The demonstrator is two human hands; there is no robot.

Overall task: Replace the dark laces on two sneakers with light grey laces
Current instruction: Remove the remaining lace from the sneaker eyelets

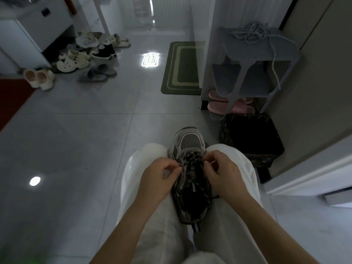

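A grey sneaker [190, 141] lies between my knees on my lap, toe pointing away. A dark speckled lace [195, 159] crosses its eyelets, and one loose end trails down past the tongue toward the heel. My left hand [158, 178] pinches the lace at the sneaker's left side. My right hand [222, 172] pinches the lace at the right side, near the lower eyelets. A bundle of light grey laces [251, 33] lies on top of the small grey rack [264, 52] at the right, with one end hanging down. I see no second sneaker of the pair.
Pink slippers [219, 107] sit under the rack. A dark bin [249, 134] stands right of my knees. A green mat [181, 67] lies ahead on the tiled floor. Several shoes and slippers [82, 58] are piled at the far left by a white cabinet [36, 31].
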